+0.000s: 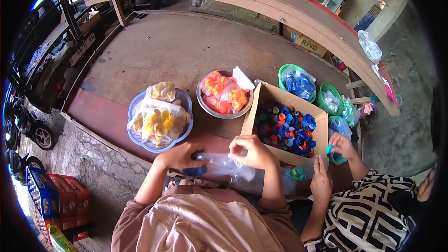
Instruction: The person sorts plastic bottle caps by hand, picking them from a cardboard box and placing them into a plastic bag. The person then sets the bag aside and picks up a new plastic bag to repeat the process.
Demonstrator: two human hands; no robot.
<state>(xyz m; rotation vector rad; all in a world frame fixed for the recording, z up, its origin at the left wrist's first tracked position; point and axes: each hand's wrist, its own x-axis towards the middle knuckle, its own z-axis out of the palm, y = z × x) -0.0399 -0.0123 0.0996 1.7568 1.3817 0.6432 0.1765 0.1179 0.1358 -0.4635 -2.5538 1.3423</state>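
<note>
My left hand is curled around the end of a clear plastic bag, with dark blue caps at its fingers. My right hand pinches the bag's other side, thumb and forefinger together. Just beyond my right hand stands an open cardboard box of blue, red, orange and black caps. To the left, a lavender basket bears bags of yellow and white caps. A metal bowl between basket and box has bags of orange and red caps.
At the right, a co-worker's hands hold a clear bag with green caps and a teal cap. Green baskets of bagged caps line the table's right side. A wooden rail crosses the back; crates stand lower left.
</note>
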